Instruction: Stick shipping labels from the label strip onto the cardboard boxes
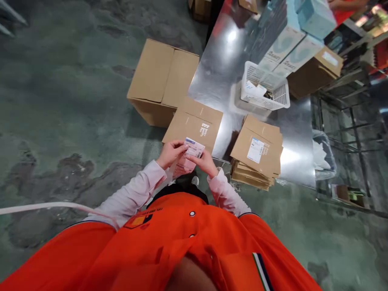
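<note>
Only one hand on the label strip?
No, the left hand and the right hand both pinch the label strip between thumb and fingers.

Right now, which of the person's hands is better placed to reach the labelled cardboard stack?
Probably the right hand: it is nearer the cardboard stack than the left hand, though both hold the labels.

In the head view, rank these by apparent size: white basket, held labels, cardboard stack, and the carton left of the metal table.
1. Carton
2. Cardboard stack
3. White basket
4. Held labels, partly covered
</note>
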`<action>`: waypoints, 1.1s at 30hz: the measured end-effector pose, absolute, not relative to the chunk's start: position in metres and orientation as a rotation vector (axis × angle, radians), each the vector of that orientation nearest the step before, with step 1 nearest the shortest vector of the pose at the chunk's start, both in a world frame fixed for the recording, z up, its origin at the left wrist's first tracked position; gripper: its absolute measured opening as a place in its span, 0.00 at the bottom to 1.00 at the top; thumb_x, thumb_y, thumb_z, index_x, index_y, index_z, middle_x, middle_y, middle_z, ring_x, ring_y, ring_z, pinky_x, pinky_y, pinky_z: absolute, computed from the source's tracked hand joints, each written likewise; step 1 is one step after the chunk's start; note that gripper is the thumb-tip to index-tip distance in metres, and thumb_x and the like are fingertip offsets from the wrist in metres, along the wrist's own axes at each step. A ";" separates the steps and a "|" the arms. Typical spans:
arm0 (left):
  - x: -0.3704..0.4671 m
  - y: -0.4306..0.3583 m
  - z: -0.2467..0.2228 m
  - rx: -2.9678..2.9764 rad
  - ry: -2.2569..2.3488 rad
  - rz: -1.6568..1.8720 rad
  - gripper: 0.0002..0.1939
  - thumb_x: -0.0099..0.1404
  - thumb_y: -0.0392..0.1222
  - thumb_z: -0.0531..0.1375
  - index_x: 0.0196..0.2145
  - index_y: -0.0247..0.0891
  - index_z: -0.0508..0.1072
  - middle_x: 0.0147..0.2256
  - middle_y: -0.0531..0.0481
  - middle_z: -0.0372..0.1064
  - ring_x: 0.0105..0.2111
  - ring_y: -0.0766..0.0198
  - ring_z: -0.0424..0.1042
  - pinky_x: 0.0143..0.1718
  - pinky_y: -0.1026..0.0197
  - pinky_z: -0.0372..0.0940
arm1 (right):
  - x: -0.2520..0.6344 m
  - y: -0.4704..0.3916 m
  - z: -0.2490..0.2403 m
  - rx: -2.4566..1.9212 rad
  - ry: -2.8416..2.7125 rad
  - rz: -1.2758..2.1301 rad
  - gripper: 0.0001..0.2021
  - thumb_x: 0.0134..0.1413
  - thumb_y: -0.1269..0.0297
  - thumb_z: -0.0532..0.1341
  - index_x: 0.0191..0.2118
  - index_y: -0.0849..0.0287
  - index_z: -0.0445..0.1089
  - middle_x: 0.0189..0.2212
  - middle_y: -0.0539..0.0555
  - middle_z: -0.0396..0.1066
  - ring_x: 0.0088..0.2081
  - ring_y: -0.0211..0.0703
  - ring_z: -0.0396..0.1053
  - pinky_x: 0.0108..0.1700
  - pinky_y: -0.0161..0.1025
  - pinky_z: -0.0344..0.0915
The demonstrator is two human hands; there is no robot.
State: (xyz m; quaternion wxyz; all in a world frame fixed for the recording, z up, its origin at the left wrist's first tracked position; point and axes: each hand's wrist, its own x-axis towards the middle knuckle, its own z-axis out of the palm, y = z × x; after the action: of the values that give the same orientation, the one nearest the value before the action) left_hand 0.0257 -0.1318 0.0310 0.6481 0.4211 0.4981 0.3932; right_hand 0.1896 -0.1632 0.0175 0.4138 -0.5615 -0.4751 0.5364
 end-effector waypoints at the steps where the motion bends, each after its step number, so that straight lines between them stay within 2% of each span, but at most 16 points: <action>1: 0.024 -0.131 0.026 0.945 1.167 0.902 0.31 0.39 0.62 0.74 0.32 0.31 0.77 0.32 0.43 0.77 0.33 0.58 0.73 0.38 0.59 0.69 | 0.193 -0.158 0.020 -1.427 -1.237 1.308 0.28 0.39 0.46 0.75 0.44 0.60 0.78 0.42 0.56 0.81 0.44 0.50 0.78 0.50 0.45 0.75; 5: 0.026 -0.136 0.004 0.940 1.330 0.967 0.25 0.48 0.60 0.71 0.22 0.34 0.71 0.22 0.51 0.68 0.24 0.66 0.64 0.28 0.65 0.61 | 0.199 -0.137 0.026 -1.513 -1.444 1.114 0.14 0.51 0.54 0.71 0.38 0.58 0.81 0.37 0.55 0.81 0.41 0.50 0.78 0.47 0.43 0.74; 8: 0.032 -0.137 -0.013 0.904 1.452 1.037 0.26 0.50 0.58 0.70 0.18 0.36 0.64 0.19 0.53 0.63 0.22 0.67 0.62 0.25 0.66 0.57 | 0.192 -0.124 0.015 -1.540 -1.503 1.044 0.09 0.53 0.58 0.69 0.35 0.58 0.82 0.34 0.55 0.81 0.39 0.49 0.78 0.45 0.43 0.74; 11: 0.033 -0.129 -0.031 0.786 1.280 0.947 0.24 0.43 0.55 0.75 0.29 0.34 0.74 0.28 0.48 0.74 0.29 0.61 0.71 0.31 0.63 0.65 | 0.188 -0.095 -0.003 -1.574 -1.519 0.901 0.05 0.51 0.64 0.70 0.33 0.59 0.81 0.38 0.56 0.79 0.44 0.47 0.76 0.51 0.43 0.72; 14: 0.024 -0.126 -0.051 0.618 1.123 0.737 0.36 0.31 0.52 0.79 0.38 0.32 0.79 0.39 0.38 0.79 0.39 0.49 0.77 0.42 0.53 0.70 | 0.193 -0.048 -0.019 -1.753 -1.567 0.666 0.04 0.50 0.67 0.70 0.33 0.61 0.81 0.47 0.59 0.75 0.52 0.48 0.71 0.59 0.44 0.66; 16: 0.013 -0.136 -0.065 0.563 1.111 0.624 0.39 0.27 0.51 0.79 0.38 0.31 0.80 0.43 0.34 0.78 0.45 0.42 0.77 0.49 0.48 0.70 | 0.198 -0.017 -0.026 -1.925 -1.607 0.556 0.08 0.51 0.65 0.70 0.38 0.60 0.81 0.54 0.61 0.71 0.57 0.51 0.67 0.63 0.48 0.61; 18: -0.002 -0.158 -0.077 0.565 1.114 0.581 0.40 0.27 0.52 0.80 0.40 0.31 0.81 0.48 0.32 0.77 0.52 0.39 0.74 0.56 0.45 0.67 | 0.200 0.005 -0.032 -2.085 -1.659 0.482 0.20 0.52 0.60 0.70 0.52 0.60 0.77 0.61 0.64 0.65 0.62 0.56 0.61 0.65 0.54 0.57; 20: -0.020 -0.185 -0.082 0.584 1.131 0.563 0.39 0.30 0.52 0.79 0.41 0.32 0.81 0.49 0.33 0.76 0.55 0.40 0.72 0.59 0.45 0.65 | 0.196 0.015 -0.038 -2.161 -1.806 0.396 0.34 0.56 0.55 0.68 0.66 0.62 0.65 0.68 0.69 0.55 0.68 0.62 0.53 0.67 0.62 0.50; 21: -0.029 -0.198 -0.082 0.591 1.146 0.552 0.38 0.31 0.53 0.79 0.41 0.32 0.81 0.49 0.34 0.77 0.55 0.40 0.72 0.59 0.45 0.65 | 0.193 0.014 -0.040 -2.152 -1.929 0.354 0.38 0.58 0.53 0.66 0.69 0.64 0.58 0.70 0.71 0.50 0.71 0.64 0.47 0.68 0.66 0.45; 23: -0.046 -0.214 -0.075 0.603 1.167 0.516 0.36 0.32 0.54 0.78 0.40 0.33 0.82 0.45 0.35 0.79 0.52 0.41 0.75 0.56 0.46 0.67 | 0.183 0.000 -0.045 -2.030 -2.230 0.322 0.38 0.64 0.52 0.61 0.71 0.68 0.53 0.72 0.72 0.43 0.73 0.64 0.39 0.70 0.70 0.33; 25: -0.059 -0.212 -0.063 0.623 1.183 0.481 0.35 0.33 0.54 0.78 0.38 0.32 0.82 0.41 0.37 0.80 0.45 0.42 0.77 0.50 0.47 0.71 | 0.173 -0.030 -0.049 -1.774 -2.529 0.386 0.36 0.66 0.54 0.59 0.71 0.70 0.53 0.73 0.71 0.43 0.74 0.63 0.37 0.71 0.68 0.29; 27: -0.065 -0.189 -0.048 0.660 1.218 0.517 0.34 0.35 0.55 0.77 0.38 0.31 0.81 0.38 0.37 0.80 0.39 0.45 0.78 0.43 0.50 0.73 | 0.169 -0.070 -0.051 -1.421 -2.760 0.510 0.34 0.64 0.54 0.60 0.70 0.70 0.57 0.71 0.70 0.49 0.74 0.61 0.40 0.73 0.63 0.30; 29: -0.061 -0.152 -0.035 0.715 1.304 0.627 0.32 0.41 0.58 0.74 0.38 0.30 0.81 0.37 0.37 0.79 0.36 0.47 0.78 0.38 0.52 0.73 | 0.174 -0.110 -0.051 -1.123 -2.854 0.660 0.30 0.64 0.55 0.60 0.66 0.65 0.63 0.68 0.66 0.58 0.72 0.58 0.48 0.74 0.57 0.37; 31: -0.050 -0.110 -0.028 0.829 1.467 0.763 0.28 0.52 0.59 0.67 0.38 0.29 0.80 0.37 0.36 0.78 0.38 0.47 0.77 0.38 0.53 0.72 | 0.188 -0.138 -0.047 -1.322 -2.681 0.677 0.24 0.68 0.58 0.55 0.64 0.63 0.67 0.64 0.65 0.63 0.68 0.54 0.57 0.72 0.53 0.48; 33: -0.034 -0.070 -0.025 1.085 1.666 0.826 0.21 0.60 0.54 0.62 0.36 0.29 0.79 0.39 0.34 0.78 0.44 0.45 0.76 0.44 0.51 0.71 | 0.205 -0.151 -0.042 -1.928 -2.225 0.527 0.24 0.69 0.60 0.52 0.64 0.67 0.66 0.61 0.71 0.64 0.64 0.57 0.62 0.67 0.56 0.57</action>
State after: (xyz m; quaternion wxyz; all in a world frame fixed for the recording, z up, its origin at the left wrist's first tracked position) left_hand -0.0343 -0.0696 -0.0249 0.4747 0.4436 0.6811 0.3376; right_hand 0.2050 -0.1507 -0.0419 0.0751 -0.6427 -0.7419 0.1758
